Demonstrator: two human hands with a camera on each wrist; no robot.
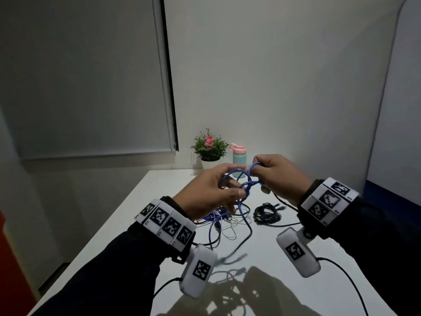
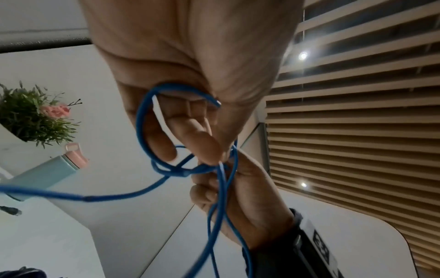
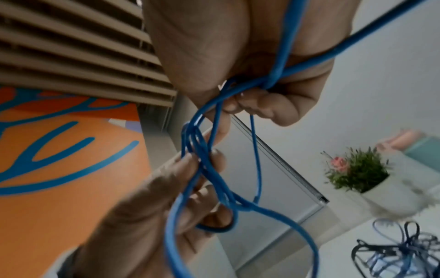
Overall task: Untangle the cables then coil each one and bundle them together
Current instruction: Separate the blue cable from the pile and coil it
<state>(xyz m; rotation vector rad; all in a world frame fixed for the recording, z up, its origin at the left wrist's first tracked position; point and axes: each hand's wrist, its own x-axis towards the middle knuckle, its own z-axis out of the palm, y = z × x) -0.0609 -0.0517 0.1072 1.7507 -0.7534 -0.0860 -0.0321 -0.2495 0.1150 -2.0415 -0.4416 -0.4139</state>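
A blue cable [image 1: 247,185] is held up above the white table [image 1: 262,247] between both hands, looped and knotted on itself. My left hand [image 1: 211,190] pinches the knot [image 2: 185,170], with one loop lying round its fingers [image 2: 166,143]. My right hand [image 1: 278,174] grips a loop of the same cable [image 3: 273,79] in curled fingers. The cable's tail hangs down to the table, its end blurred [image 1: 237,256]. On the table under the hands lies a tangle of blue, white and black cables [image 1: 225,221]. A coiled black cable [image 1: 267,213] lies to its right.
A small potted plant [image 1: 209,148] and a mint bottle with a pink lid [image 1: 239,158] stand at the table's far edge by the wall. Black wrist-camera leads trail over the near part of the table [image 1: 355,286]. A window blind [image 1: 91,76] hangs at the left.
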